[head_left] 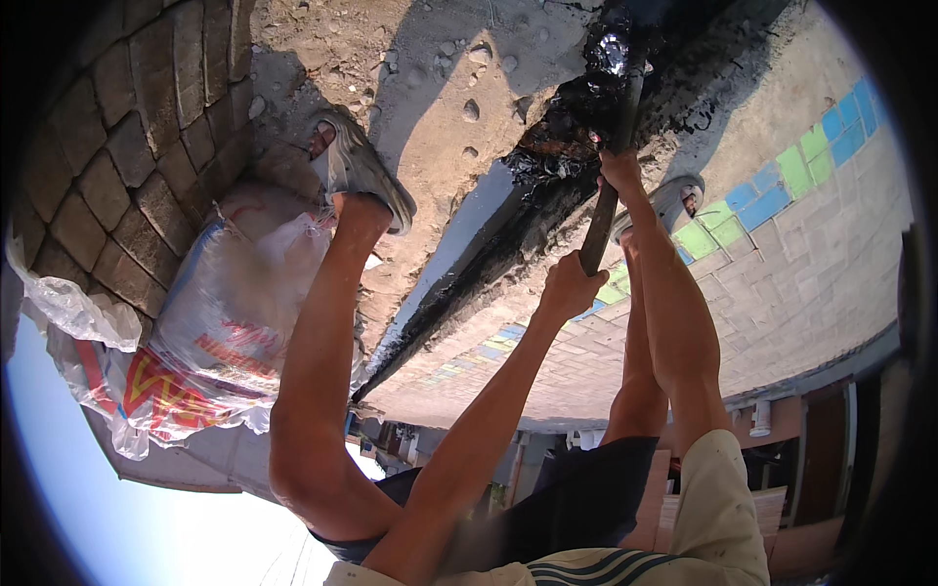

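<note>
A long wooden-looking handle [602, 227] of a tool slants up and away over a narrow ditch. My left hand [572, 286] is wrapped round its near end. Further along, my right hand [621, 173] grips the same handle. The far part of the tool runs into wet black sludge [572, 122], and the shape of its head cannot be made out there. Dark water [454, 249] lies in the ditch on the near side of the sludge.
My feet straddle the ditch in grey clogs, the left clog [366, 176] on sandy, stony ground, the right clog [662, 210] on the opposite edge. Filled plastic sacks [230, 303] lie at left beside grey paving blocks [122, 156]. Paving with blue and green blocks [803, 161] stretches right.
</note>
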`<act>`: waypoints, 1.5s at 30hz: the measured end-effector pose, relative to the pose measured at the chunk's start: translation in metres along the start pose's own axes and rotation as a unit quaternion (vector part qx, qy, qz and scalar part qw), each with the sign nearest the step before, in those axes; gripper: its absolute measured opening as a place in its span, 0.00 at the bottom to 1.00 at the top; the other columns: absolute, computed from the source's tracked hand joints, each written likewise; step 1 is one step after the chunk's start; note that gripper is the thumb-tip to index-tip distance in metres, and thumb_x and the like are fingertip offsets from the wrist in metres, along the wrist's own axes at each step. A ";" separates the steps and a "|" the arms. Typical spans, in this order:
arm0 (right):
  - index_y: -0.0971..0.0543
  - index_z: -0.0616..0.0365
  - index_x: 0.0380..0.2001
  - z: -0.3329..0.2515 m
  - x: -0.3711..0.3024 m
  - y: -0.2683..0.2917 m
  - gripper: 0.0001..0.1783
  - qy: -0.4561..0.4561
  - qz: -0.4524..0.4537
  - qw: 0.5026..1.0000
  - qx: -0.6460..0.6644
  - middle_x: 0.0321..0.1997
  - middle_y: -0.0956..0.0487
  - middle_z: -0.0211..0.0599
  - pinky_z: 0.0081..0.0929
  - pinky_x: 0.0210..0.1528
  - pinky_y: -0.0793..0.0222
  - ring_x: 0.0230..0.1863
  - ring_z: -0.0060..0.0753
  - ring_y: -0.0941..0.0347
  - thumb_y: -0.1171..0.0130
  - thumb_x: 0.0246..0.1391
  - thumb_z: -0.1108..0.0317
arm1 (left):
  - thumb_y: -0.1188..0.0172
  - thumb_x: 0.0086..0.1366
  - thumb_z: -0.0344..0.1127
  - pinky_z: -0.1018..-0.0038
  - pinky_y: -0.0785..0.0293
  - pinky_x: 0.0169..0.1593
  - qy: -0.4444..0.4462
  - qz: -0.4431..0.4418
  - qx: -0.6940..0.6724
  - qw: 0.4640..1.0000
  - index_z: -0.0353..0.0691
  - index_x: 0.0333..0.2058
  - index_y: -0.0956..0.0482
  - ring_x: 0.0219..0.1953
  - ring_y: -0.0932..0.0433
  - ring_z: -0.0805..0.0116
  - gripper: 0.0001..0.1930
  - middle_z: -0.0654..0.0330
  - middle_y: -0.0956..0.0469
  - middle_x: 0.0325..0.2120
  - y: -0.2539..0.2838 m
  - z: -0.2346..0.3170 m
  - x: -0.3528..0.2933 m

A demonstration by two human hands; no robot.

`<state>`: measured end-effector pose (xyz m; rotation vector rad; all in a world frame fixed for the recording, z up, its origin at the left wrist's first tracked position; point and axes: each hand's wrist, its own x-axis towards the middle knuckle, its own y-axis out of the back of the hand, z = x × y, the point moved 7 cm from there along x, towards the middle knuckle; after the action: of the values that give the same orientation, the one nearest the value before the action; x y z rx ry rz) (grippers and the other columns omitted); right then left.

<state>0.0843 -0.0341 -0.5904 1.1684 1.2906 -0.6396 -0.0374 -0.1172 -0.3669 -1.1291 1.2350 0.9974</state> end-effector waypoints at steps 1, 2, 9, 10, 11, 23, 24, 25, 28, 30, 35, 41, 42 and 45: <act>0.32 0.65 0.39 0.006 -0.004 -0.006 0.17 -0.001 -0.004 1.000 -0.015 0.20 0.27 0.39 0.38 0.15 0.27 0.16 0.35 0.25 0.37 0.61 0.65 | 0.30 0.62 0.44 0.69 0.24 0.21 0.021 0.002 -0.037 0.999 0.32 0.33 0.27 0.19 0.18 0.67 0.20 0.57 0.21 0.20 0.000 0.001 -0.010; 0.31 0.65 0.35 0.023 -0.001 -0.010 0.15 0.011 -0.026 0.999 -0.036 0.19 0.27 0.39 0.38 0.16 0.27 0.16 0.35 0.24 0.37 0.61 0.66 | 0.29 0.62 0.45 0.70 0.24 0.20 0.031 0.001 -0.047 0.998 0.32 0.33 0.27 0.18 0.19 0.68 0.21 0.58 0.21 0.20 -0.001 -0.001 -0.014; 0.25 0.64 0.22 0.036 -0.001 -0.003 0.12 -0.041 -0.200 0.979 0.015 0.19 0.27 0.37 0.38 0.20 0.26 0.16 0.36 0.27 0.38 0.57 0.69 | 0.37 0.69 0.51 0.72 0.21 0.24 0.049 -0.042 -0.107 0.992 0.29 0.27 0.25 0.20 0.18 0.67 0.26 0.56 0.21 0.20 -0.019 0.027 -0.052; 0.25 0.62 0.22 0.024 -0.011 0.009 0.13 -0.066 -0.210 0.975 0.017 0.19 0.26 0.37 0.36 0.20 0.26 0.15 0.35 0.27 0.38 0.57 0.68 | 0.38 0.69 0.54 0.72 0.20 0.24 0.031 -0.043 -0.134 0.990 0.29 0.28 0.26 0.20 0.17 0.67 0.28 0.55 0.21 0.21 -0.020 0.046 -0.067; 0.25 0.59 0.22 0.004 -0.019 0.025 0.13 -0.082 -0.216 0.973 0.016 0.18 0.26 0.37 0.34 0.20 0.26 0.14 0.34 0.28 0.38 0.57 0.66 | 0.40 0.70 0.57 0.72 0.20 0.25 0.002 -0.042 -0.164 0.986 0.28 0.28 0.26 0.21 0.17 0.66 0.30 0.54 0.20 0.21 -0.023 0.061 -0.075; 0.27 0.51 0.30 -0.130 -0.183 0.168 0.09 -0.168 -0.234 0.957 -0.018 0.17 0.28 0.23 0.24 0.17 0.36 0.14 0.20 0.34 0.38 0.61 0.63 | 0.50 0.72 0.69 0.71 0.22 0.25 -0.159 -0.262 -0.240 0.921 0.23 0.37 0.28 0.21 0.17 0.64 0.41 0.52 0.21 0.20 -0.059 0.175 -0.259; 0.27 0.51 0.32 -0.146 -0.205 0.179 0.08 -0.180 -0.227 0.957 -0.013 0.17 0.28 0.22 0.24 0.17 0.37 0.14 0.19 0.34 0.39 0.61 0.63 | 0.51 0.70 0.73 0.74 0.22 0.29 -0.158 -0.293 -0.211 0.919 0.14 0.51 0.34 0.23 0.17 0.65 0.50 0.49 0.21 0.21 -0.055 0.184 -0.284; 0.27 0.51 0.34 -0.164 -0.228 0.189 0.08 -0.192 -0.220 0.956 -0.010 0.17 0.28 0.21 0.24 0.17 0.37 0.14 0.18 0.34 0.39 0.62 0.63 | 0.51 0.71 0.72 0.74 0.23 0.28 -0.185 -0.320 -0.234 0.899 0.12 0.55 0.39 0.23 0.19 0.65 0.51 0.48 0.21 0.21 -0.057 0.194 -0.306; 0.27 0.52 0.39 -0.218 -0.301 0.222 0.09 -0.213 -0.224 0.951 -0.022 0.18 0.28 0.19 0.21 0.15 0.39 0.14 0.17 0.34 0.40 0.63 0.62 | 0.51 0.71 0.71 0.75 0.25 0.27 -0.233 -0.392 -0.249 0.854 0.14 0.57 0.40 0.23 0.21 0.66 0.50 0.46 0.20 0.26 -0.042 0.223 -0.386; 0.27 0.53 0.40 -0.263 -0.362 0.238 0.08 -0.198 -0.207 0.958 -0.010 0.18 0.28 0.19 0.20 0.14 0.39 0.13 0.17 0.34 0.41 0.64 0.63 | 0.50 0.72 0.69 0.77 0.25 0.30 -0.266 -0.448 -0.259 0.813 0.15 0.58 0.43 0.26 0.21 0.66 0.49 0.46 0.20 0.31 -0.028 0.241 -0.443; 0.26 0.56 0.42 -0.356 -0.493 0.254 0.08 -0.136 -0.214 0.965 0.062 0.19 0.27 0.22 0.21 0.11 0.36 0.12 0.18 0.32 0.46 0.67 0.64 | 0.47 0.72 0.67 0.66 0.22 0.34 -0.396 -0.472 -0.363 0.699 0.17 0.61 0.42 0.31 0.17 0.58 0.47 0.41 0.20 0.34 -0.009 0.266 -0.564; 0.25 0.60 0.48 -0.406 -0.586 0.224 0.12 0.032 -0.185 0.979 0.080 0.19 0.28 0.24 0.22 0.10 0.35 0.12 0.20 0.31 0.48 0.69 0.64 | 0.41 0.66 0.70 0.62 0.22 0.39 -0.371 -0.509 -0.308 0.713 0.20 0.62 0.41 0.36 0.16 0.53 0.51 0.41 0.19 0.37 0.022 0.204 -0.618; 0.26 0.60 0.49 -0.401 -0.589 0.211 0.13 0.077 -0.163 0.981 0.078 0.19 0.29 0.24 0.23 0.10 0.35 0.12 0.20 0.31 0.47 0.68 0.64 | 0.40 0.65 0.70 0.61 0.22 0.40 -0.349 -0.505 -0.283 0.737 0.20 0.62 0.41 0.37 0.16 0.53 0.52 0.41 0.18 0.38 0.030 0.185 -0.616; 0.28 0.58 0.52 -0.378 -0.572 0.157 0.17 0.207 -0.096 0.970 0.086 0.20 0.30 0.25 0.25 0.13 0.35 0.12 0.20 0.32 0.42 0.64 0.64 | 0.36 0.62 0.72 0.59 0.22 0.43 -0.228 -0.317 -0.122 0.913 0.22 0.63 0.41 0.39 0.16 0.50 0.54 0.41 0.18 0.39 0.060 0.133 -0.554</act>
<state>-0.0533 0.2323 0.0453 1.3793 1.7446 -0.6800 -0.1219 0.0395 0.1779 -1.2782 0.3266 0.8480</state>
